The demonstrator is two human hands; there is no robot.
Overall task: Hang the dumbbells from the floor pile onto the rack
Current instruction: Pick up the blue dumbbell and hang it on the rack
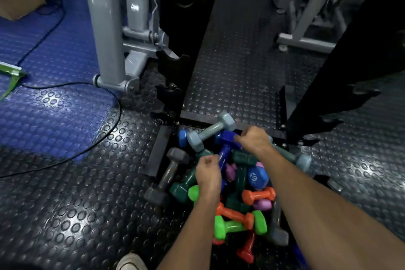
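I am looking down at both hands working over the dumbbell pile (232, 193) on the studded floor (87, 204). My right hand (254, 139) is curling round the top head of a dark blue dumbbell (225, 149); its fingertips are hidden behind the knuckles. My left hand (208, 173) is closing round the same dumbbell's handle lower down, and its lower head is disappearing behind that wrist. A pale grey-blue dumbbell (210, 132) is lying across the top of the pile, just beside the right hand. The black rack (182, 61) is standing right behind the pile, its upper part cut off and its hooks too dark for me to read. My forearms are covering much of the pile.
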